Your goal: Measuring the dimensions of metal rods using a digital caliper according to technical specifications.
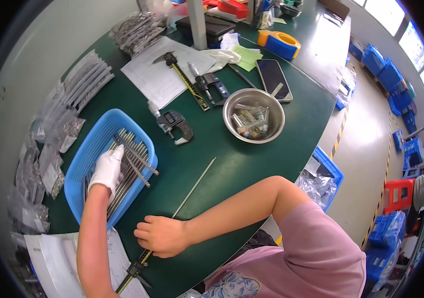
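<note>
My left hand (106,171), in a white glove, reaches into a light-blue plastic basket (151,161). Its fingers are closed on metal rods (135,158), whose ends jut over the basket's right side. More rods (122,191) lie beneath in the basket. My bare right hand (162,236) rests palm down on the green table, fingers curled; what is under the palm is hidden. Below it lies a vernier caliper (136,267) with a yellow-and-black scale, partly covered by the hand. A thin metal rod (194,186) extends from beyond the hand toward the upper right.
Beyond are a digital micrometer (172,124), another micrometer (209,84), another caliper (187,79), a steel bowl (231,126) of small vials and a phone (274,79). Bagged parts (68,104) line the left wall. Papers (63,258) lie at lower left.
</note>
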A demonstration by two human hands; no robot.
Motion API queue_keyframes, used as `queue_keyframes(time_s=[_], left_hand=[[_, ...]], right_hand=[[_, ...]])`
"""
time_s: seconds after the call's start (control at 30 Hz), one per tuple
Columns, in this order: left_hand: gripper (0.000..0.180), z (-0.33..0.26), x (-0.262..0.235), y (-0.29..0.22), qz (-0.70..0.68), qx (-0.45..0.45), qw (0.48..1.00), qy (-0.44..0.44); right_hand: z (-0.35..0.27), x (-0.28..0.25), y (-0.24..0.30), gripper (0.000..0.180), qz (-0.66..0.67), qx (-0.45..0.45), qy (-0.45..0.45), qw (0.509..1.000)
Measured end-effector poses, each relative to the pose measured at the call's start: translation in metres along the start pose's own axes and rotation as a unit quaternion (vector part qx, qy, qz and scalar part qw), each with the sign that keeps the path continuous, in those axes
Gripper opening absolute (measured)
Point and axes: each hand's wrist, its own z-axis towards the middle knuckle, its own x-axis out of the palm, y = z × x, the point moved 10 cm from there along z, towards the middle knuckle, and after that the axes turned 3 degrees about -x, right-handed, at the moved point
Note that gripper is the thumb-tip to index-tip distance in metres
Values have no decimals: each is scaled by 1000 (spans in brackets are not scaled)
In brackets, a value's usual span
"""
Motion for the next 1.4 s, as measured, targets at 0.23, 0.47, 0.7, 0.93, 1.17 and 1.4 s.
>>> queue_keyframes(time_s=[0.23, 0.47, 0.7, 0.93, 1.17, 1.4], left_hand=[[21, 25, 19, 28, -257, -90, 960, 72], [22, -95, -90, 12, -454, 122, 881, 44], [41, -240, -162, 196, -475, 70, 834, -274], [30, -313, -148, 281, -501, 127, 826, -227], [27, -309, -137, 310, -495, 93, 765, -402], [24, -307, -120, 313, -265, 115, 823, -490]], right_hand=[[2, 3, 5, 36, 13, -20, -3, 1000], [13, 3, 10, 47, -2, -5, 59, 998], [-1, -77, -2, 44, -84, 49, -15, 995], [-193, -305, -133, 32, -420, 476, -226, 739], [-307, -300, -189, 31, -381, 548, -123, 734], [-287, -294, -177, 27, -439, 521, -93, 726]])
